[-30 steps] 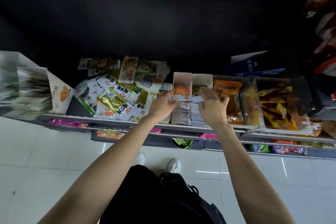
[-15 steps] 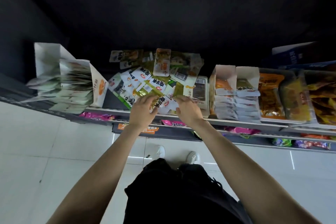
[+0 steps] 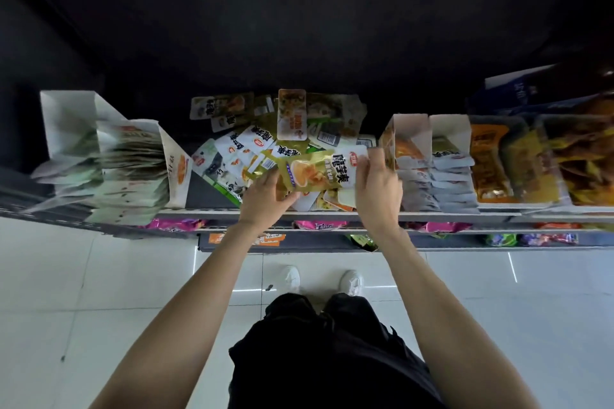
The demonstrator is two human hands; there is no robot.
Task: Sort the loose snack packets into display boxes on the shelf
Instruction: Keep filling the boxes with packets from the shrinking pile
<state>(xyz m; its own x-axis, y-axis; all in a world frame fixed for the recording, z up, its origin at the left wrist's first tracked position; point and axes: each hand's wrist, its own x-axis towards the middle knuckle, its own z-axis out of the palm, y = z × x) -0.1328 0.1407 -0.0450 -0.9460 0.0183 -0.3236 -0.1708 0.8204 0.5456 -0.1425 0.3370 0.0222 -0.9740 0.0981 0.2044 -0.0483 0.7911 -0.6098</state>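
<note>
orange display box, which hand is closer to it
Right. The right hand sits just left of the orange display box, fingertips almost at its wall, holding the gold packet. The left hand holds the packet's far end, farther left.

The gold packet [image 3: 315, 173] held between both hands bore large black Chinese characters on a white panel, beside a small red logo. Similar black characters marked the white packets [image 3: 255, 143] behind it; none could be read with certainty.

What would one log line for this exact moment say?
stage: picking from loose pile | left hand: holds gold packet | right hand: holds same packet | display boxes: partly filled | shelf
</note>
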